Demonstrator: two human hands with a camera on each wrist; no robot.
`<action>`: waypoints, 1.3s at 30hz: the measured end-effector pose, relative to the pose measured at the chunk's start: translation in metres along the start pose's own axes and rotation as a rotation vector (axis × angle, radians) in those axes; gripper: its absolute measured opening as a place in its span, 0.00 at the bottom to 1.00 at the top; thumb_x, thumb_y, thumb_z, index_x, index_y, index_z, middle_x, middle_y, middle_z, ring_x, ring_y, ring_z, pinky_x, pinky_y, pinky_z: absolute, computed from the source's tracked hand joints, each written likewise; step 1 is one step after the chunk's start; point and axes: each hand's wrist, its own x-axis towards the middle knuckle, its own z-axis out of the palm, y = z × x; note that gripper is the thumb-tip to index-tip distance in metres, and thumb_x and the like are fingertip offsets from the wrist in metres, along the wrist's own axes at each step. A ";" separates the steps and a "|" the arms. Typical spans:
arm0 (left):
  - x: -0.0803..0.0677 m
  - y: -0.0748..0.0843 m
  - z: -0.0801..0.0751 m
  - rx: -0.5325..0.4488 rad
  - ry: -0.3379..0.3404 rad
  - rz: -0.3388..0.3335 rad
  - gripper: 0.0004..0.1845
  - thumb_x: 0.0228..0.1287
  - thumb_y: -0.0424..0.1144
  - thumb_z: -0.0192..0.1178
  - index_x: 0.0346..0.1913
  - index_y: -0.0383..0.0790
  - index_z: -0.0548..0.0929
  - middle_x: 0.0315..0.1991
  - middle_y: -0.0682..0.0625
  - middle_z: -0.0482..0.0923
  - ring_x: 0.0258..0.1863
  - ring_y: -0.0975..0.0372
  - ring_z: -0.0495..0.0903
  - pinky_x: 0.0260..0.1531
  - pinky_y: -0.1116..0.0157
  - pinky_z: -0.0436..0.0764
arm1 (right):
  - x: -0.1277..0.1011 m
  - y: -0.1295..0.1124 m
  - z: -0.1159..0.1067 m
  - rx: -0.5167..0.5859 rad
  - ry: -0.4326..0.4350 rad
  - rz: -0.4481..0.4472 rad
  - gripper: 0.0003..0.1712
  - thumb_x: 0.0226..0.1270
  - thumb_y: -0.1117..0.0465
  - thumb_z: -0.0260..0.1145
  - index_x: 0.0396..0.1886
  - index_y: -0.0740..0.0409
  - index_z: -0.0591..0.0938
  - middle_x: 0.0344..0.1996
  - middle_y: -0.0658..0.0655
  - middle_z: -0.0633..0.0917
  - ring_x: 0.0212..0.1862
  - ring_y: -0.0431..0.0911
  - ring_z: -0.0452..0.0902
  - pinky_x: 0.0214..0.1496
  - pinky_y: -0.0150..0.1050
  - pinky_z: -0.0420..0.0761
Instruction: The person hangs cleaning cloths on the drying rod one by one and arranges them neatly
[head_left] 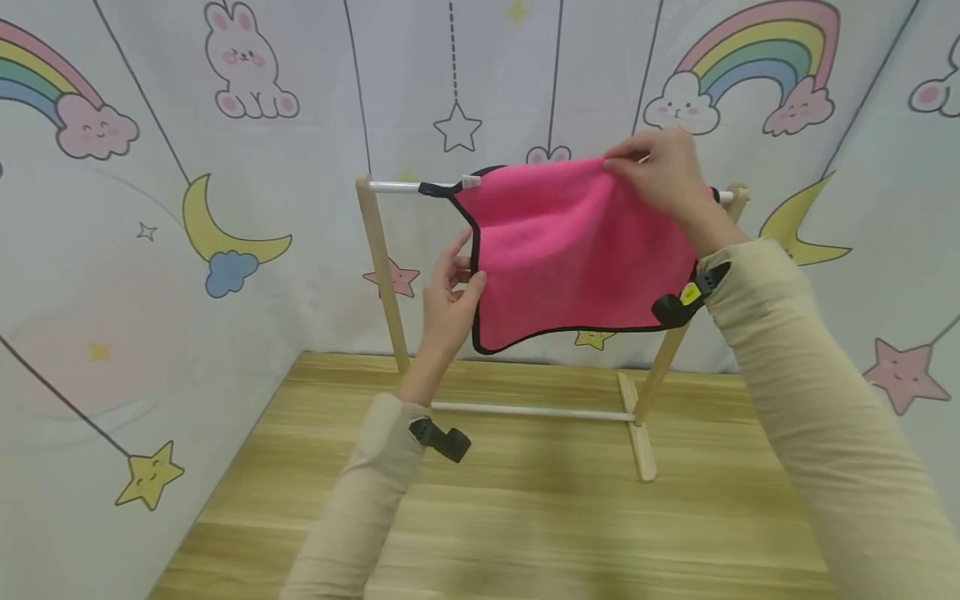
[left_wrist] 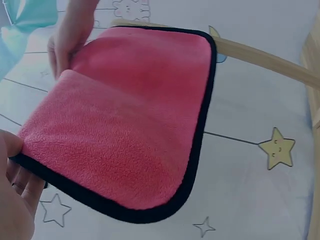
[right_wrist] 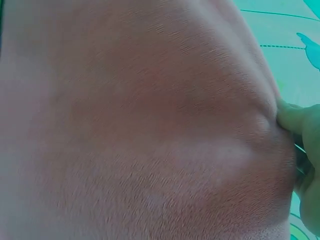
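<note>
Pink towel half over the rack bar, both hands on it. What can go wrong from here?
1. The pink towel hangs mostly on the near side of the top rail; if the right hand lets go of its pinch at the top, the towel may slide off.
2. The left hand grips the side hem; a pull there could tip the light wooden rack, which looks freestanding.

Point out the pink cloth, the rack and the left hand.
pink cloth (head_left: 577, 258), head view, middle of the front face.
rack (head_left: 382, 267), head view, left wooden upright.
left hand (head_left: 450, 304), head view, back of the hand, pinching the cloth's edge.
</note>
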 end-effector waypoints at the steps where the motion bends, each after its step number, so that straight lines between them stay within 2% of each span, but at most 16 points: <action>1: 0.005 0.004 -0.003 0.011 0.015 0.009 0.27 0.61 0.26 0.52 0.64 0.38 0.64 0.36 0.40 0.73 0.33 0.61 0.73 0.25 0.76 0.74 | 0.000 0.001 0.001 0.005 0.006 0.016 0.15 0.62 0.55 0.62 0.45 0.57 0.83 0.38 0.57 0.84 0.39 0.41 0.74 0.35 0.26 0.70; 5: 0.017 0.009 -0.014 0.067 0.101 0.023 0.27 0.62 0.26 0.52 0.64 0.40 0.64 0.40 0.40 0.75 0.34 0.61 0.74 0.26 0.76 0.74 | 0.000 0.003 0.004 0.038 -0.065 0.066 0.18 0.62 0.52 0.61 0.48 0.57 0.82 0.40 0.58 0.83 0.40 0.43 0.74 0.39 0.28 0.72; 9: 0.017 0.008 -0.018 0.034 0.110 -0.045 0.30 0.60 0.24 0.52 0.66 0.41 0.62 0.45 0.40 0.77 0.33 0.63 0.74 0.26 0.76 0.75 | 0.000 0.004 0.006 0.054 -0.123 0.119 0.20 0.62 0.50 0.60 0.50 0.56 0.81 0.42 0.57 0.83 0.42 0.43 0.74 0.43 0.31 0.74; 12: 0.013 0.007 -0.015 -0.088 0.074 -0.171 0.32 0.60 0.23 0.51 0.67 0.40 0.59 0.50 0.40 0.76 0.31 0.64 0.74 0.30 0.75 0.77 | 0.001 0.005 0.007 0.052 -0.112 0.131 0.21 0.63 0.50 0.59 0.51 0.56 0.80 0.42 0.57 0.82 0.43 0.44 0.74 0.45 0.33 0.75; 15: 0.010 0.004 -0.011 -0.226 0.058 -0.350 0.31 0.60 0.25 0.53 0.67 0.40 0.59 0.53 0.40 0.74 0.31 0.67 0.75 0.34 0.75 0.77 | 0.004 0.011 0.011 0.054 -0.099 0.126 0.21 0.62 0.50 0.60 0.50 0.56 0.81 0.41 0.57 0.83 0.43 0.45 0.75 0.46 0.35 0.76; 18: 0.007 -0.001 -0.008 -0.343 0.032 -0.516 0.29 0.62 0.27 0.54 0.66 0.39 0.62 0.55 0.40 0.73 0.33 0.69 0.78 0.35 0.75 0.78 | 0.011 0.026 0.018 0.074 -0.083 0.134 0.21 0.60 0.47 0.61 0.49 0.52 0.82 0.39 0.56 0.83 0.42 0.45 0.75 0.45 0.36 0.76; 20: 0.006 -0.005 -0.006 -0.402 -0.001 -0.588 0.27 0.62 0.28 0.54 0.64 0.38 0.64 0.56 0.40 0.72 0.33 0.70 0.79 0.34 0.74 0.78 | 0.017 0.038 0.025 0.071 -0.070 0.130 0.21 0.59 0.45 0.61 0.48 0.50 0.82 0.38 0.55 0.83 0.41 0.44 0.75 0.45 0.36 0.77; 22: 0.005 -0.009 -0.005 -0.435 -0.043 -0.615 0.25 0.63 0.29 0.53 0.63 0.36 0.66 0.55 0.41 0.73 0.34 0.70 0.79 0.33 0.73 0.78 | 0.022 0.050 0.031 0.071 -0.062 0.121 0.23 0.57 0.42 0.61 0.48 0.47 0.83 0.38 0.54 0.83 0.41 0.44 0.76 0.45 0.36 0.77; 25: 0.004 -0.012 -0.003 -0.453 -0.086 -0.608 0.23 0.63 0.28 0.53 0.62 0.35 0.67 0.48 0.46 0.78 0.32 0.69 0.78 0.32 0.73 0.78 | 0.025 0.056 0.034 0.060 -0.058 0.099 0.23 0.57 0.41 0.60 0.48 0.46 0.82 0.38 0.53 0.83 0.40 0.43 0.76 0.45 0.36 0.77; 29: 0.005 -0.007 -0.004 -0.453 -0.118 -0.536 0.25 0.63 0.25 0.51 0.64 0.38 0.65 0.40 0.53 0.77 0.32 0.68 0.78 0.34 0.72 0.77 | 0.019 0.042 0.027 0.080 -0.024 0.079 0.20 0.58 0.45 0.62 0.44 0.50 0.84 0.36 0.54 0.84 0.40 0.43 0.75 0.39 0.31 0.75; 32: 0.013 0.005 -0.009 -0.444 -0.114 -0.464 0.26 0.64 0.24 0.49 0.65 0.38 0.64 0.44 0.52 0.76 0.37 0.67 0.77 0.38 0.72 0.76 | 0.011 0.023 0.019 0.083 0.022 0.049 0.17 0.60 0.49 0.62 0.43 0.54 0.84 0.35 0.57 0.84 0.38 0.43 0.74 0.35 0.28 0.72; 35: 0.027 0.022 -0.013 -0.401 -0.082 -0.359 0.25 0.64 0.23 0.48 0.64 0.38 0.65 0.51 0.47 0.74 0.45 0.65 0.74 0.44 0.71 0.74 | 0.006 0.010 0.013 0.073 0.071 0.075 0.17 0.62 0.51 0.60 0.44 0.56 0.84 0.37 0.57 0.84 0.38 0.40 0.73 0.38 0.27 0.71; 37: 0.037 0.031 -0.015 -0.346 -0.058 -0.288 0.25 0.64 0.23 0.48 0.64 0.39 0.67 0.54 0.46 0.73 0.48 0.64 0.72 0.45 0.70 0.73 | 0.004 0.006 0.010 0.058 0.075 0.105 0.18 0.63 0.51 0.59 0.46 0.56 0.83 0.38 0.57 0.83 0.38 0.39 0.73 0.39 0.28 0.71; 39: 0.045 0.035 -0.015 -0.295 -0.040 -0.254 0.25 0.64 0.24 0.48 0.63 0.41 0.68 0.56 0.46 0.72 0.50 0.62 0.71 0.46 0.70 0.73 | 0.003 0.005 0.008 0.035 0.046 0.146 0.18 0.64 0.51 0.58 0.47 0.56 0.83 0.40 0.57 0.83 0.39 0.39 0.73 0.41 0.28 0.71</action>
